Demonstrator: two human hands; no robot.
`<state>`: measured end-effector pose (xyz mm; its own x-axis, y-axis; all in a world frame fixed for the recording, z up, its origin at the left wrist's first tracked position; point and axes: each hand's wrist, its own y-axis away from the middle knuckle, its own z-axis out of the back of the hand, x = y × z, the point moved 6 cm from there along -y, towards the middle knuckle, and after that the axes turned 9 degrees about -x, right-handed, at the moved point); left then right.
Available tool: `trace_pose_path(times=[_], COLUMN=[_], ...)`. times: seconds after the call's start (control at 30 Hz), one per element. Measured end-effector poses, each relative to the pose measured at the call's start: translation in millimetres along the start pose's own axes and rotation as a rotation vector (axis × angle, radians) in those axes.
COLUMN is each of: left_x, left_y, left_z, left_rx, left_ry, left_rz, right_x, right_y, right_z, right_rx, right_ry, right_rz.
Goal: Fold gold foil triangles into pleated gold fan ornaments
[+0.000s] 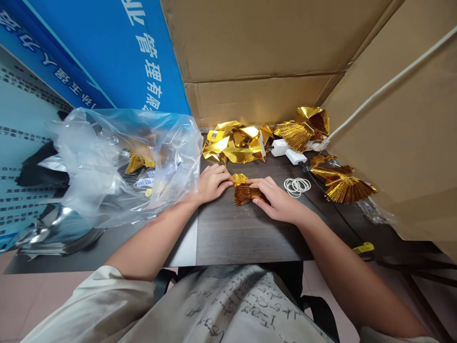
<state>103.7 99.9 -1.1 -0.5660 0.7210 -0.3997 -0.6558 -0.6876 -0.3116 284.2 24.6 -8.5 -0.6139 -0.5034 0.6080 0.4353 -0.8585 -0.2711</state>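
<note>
A stack of pleated gold foil paper point(243, 194) lies on the dark table in front of me, its folds pressed close together. My left hand point(214, 183) pinches the upper left edge of the foil with thumb and fingertips. From the other side, my right hand point(273, 197) grips the stack's right end, fingers on top and thumb along the near side. Just right of that hand lies a small heap of white rubber bands point(297, 187). Beyond my hands is a pile of loose folded gold foil point(237, 143).
A clear plastic bag point(171, 166) covers the table's left part. Tied gold foil fans point(303, 128) stand at the back right, by white plug adapters point(295, 156). A black cable point(335, 205) runs along the right. Cardboard point(264, 43) walls the back.
</note>
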Motion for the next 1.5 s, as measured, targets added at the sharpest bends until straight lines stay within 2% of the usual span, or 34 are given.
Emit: trace_pose_path(times=[0.13,0.5,0.67,0.87,0.97,1.1,1.2,1.33,1.5], left_x=[-3.5,-7.8,-14.3,-21.9,-20.4,-14.0,-13.2,-17.1,-17.0], left_y=[-1.0,-4.5,-4.1,1.1,1.9,2.4,0.8,-4.2,-5.7], left_z=[-0.5,8.1,9.5,2.6,1.5,1.9,-1.8,-6.8,-10.9], left_rx=[0.014,0.034,0.064,0.105,0.077,0.005,-0.037,-0.091,-0.053], left_ry=[-0.042,-0.093,-0.216,-0.399,-0.384,-0.256,-0.086,0.186,0.254], left_rz=[0.071,0.454,0.486,0.487,0.506,0.569,0.531,0.359,0.176], right_x=[0.4,3.7,2.5,1.4,3.8,6.6,6.3,4.7,4.0], right_y=[-0.4,-0.3,1.3,2.4,1.8,0.4,0.4,0.8,-0.5], right_z=[0.1,0.7,-1.4,-3.0,-3.5,-4.2,-5.8,-8.1,-10.6], right_rx=[-0.013,-0.029,0.002,-0.015,-0.028,-0.056,-0.053,-0.041,-0.028], right_ry=[0.0,0.008,-0.015,-0.024,-0.008,0.061,0.095,0.115,0.14], right_rz=[0.003,0.041,0.0,-0.03,-0.013,0.011,0.006,-0.019,-0.045])
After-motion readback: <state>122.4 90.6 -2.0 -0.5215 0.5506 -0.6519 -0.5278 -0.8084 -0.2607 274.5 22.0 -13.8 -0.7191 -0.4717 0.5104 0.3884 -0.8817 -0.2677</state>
